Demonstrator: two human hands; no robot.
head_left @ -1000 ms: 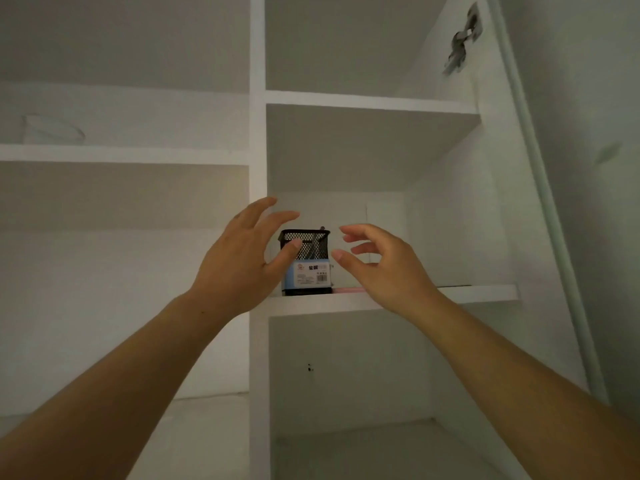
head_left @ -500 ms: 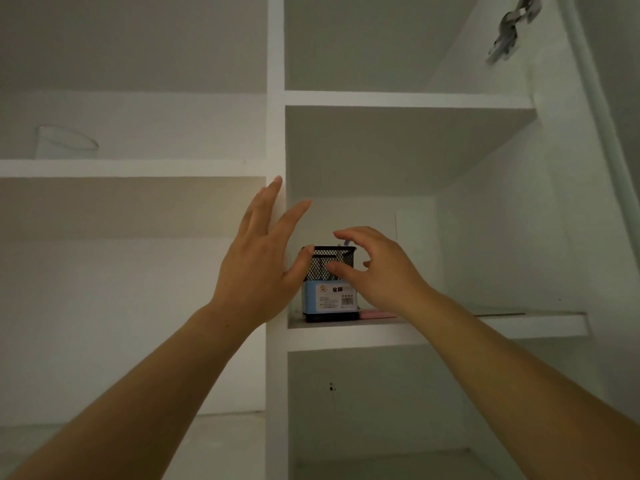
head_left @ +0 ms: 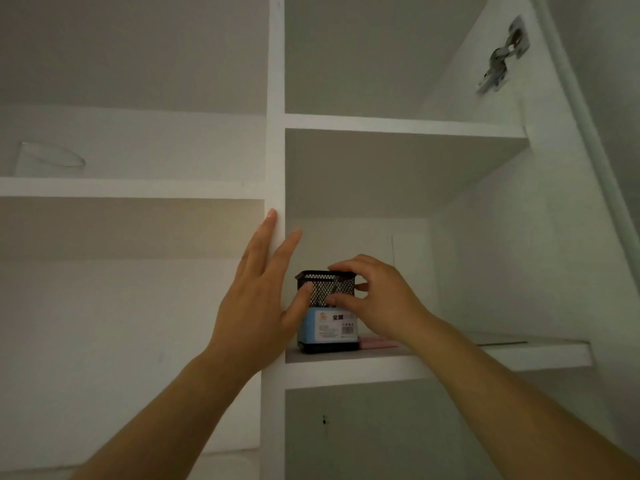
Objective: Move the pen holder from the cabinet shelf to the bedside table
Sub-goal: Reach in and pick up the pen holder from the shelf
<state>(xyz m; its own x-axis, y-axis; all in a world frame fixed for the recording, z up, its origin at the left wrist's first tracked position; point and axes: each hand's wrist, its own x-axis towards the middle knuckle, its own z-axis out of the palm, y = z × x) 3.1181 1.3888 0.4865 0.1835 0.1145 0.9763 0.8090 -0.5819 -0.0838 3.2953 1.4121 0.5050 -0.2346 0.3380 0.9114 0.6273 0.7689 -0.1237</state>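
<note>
Standing at the left end of the cabinet shelf [head_left: 519, 355], the pen holder [head_left: 327, 311] is a black mesh cup with a blue paper label round its lower half, close against the white upright panel [head_left: 275, 150]. It has not left the shelf; its base looks flat on the board. The right hand [head_left: 375, 299] curls over its top right corner, thumb on the front mesh and fingers bent around the rim and far side, so it appears to be closing on the holder, though whether the grip is firm cannot be told. The left hand [head_left: 258, 299] is spread flat, fingers pointing up along the panel's front edge, with only its thumb touching the holder's left front corner. A flat pink thing [head_left: 377, 342] lies on the shelf just beside the holder's base, on its right.

The likely trouble is a tilt: held only near the top, at the end of an upward reach, the holder could tip and spill whatever is inside, which cannot be seen from here. It could also knock the panel on the way out, or drag the pink thing off the shelf. A clear cup [head_left: 46, 162] on the shelf to the left stands well apart.
</note>
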